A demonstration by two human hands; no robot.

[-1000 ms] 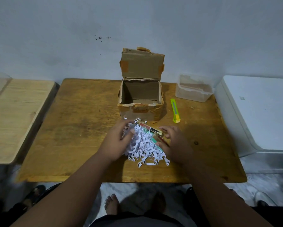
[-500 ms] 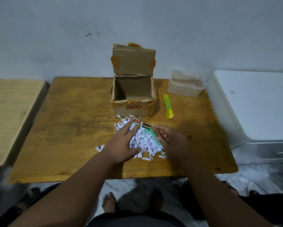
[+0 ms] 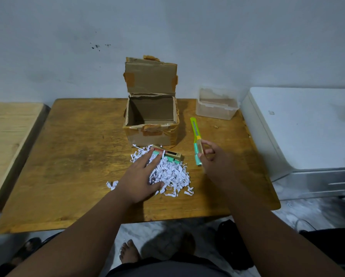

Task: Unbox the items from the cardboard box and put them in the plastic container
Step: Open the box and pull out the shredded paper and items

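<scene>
Tabletop (image 3: 77,156): right hand (image 3: 213,158) pinches green item (image 3: 197,154).

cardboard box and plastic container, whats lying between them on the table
In the head view, only the yellow-green utility knife, nearer the cardboard box than the plastic container.

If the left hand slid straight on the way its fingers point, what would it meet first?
The left hand lies flat on the shredded paper, fingers pointing up-right. First in line is probably the green item at its fingertips, then the cardboard box.
</scene>
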